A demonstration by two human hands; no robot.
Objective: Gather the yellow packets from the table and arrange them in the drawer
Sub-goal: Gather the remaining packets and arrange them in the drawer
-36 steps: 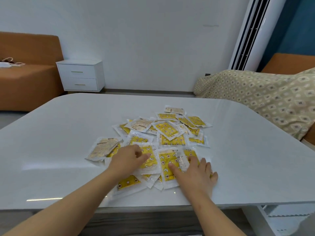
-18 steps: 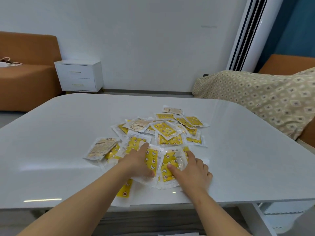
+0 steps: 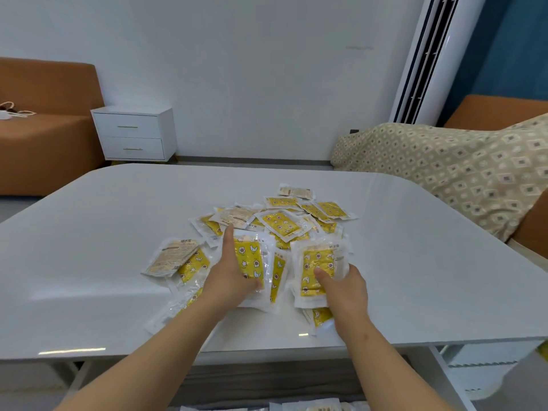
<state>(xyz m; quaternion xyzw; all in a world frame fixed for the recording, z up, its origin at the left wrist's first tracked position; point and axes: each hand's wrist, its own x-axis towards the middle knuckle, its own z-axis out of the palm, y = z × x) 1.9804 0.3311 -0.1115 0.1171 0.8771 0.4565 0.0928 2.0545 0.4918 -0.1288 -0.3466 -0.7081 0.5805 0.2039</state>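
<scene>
Since the earlier frame, both hands have lifted packets clear of the table (image 3: 103, 232). The left hand (image 3: 228, 280) grips one yellow packet bundle (image 3: 249, 259). The right hand (image 3: 347, 289) pinches a second bundle (image 3: 315, 262). The remaining pile (image 3: 281, 223) lies at 12 o'clock, so gathering is judged barely begun.

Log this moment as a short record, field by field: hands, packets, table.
left hand: grips a bundle of packets, tilted up from the table
right hand: grips a second bundle, thumb on its front
pile: loose yellow packets, overlapping, beyond the hands
table: white, glossy
background: white nightstand, orange sofa
</scene>
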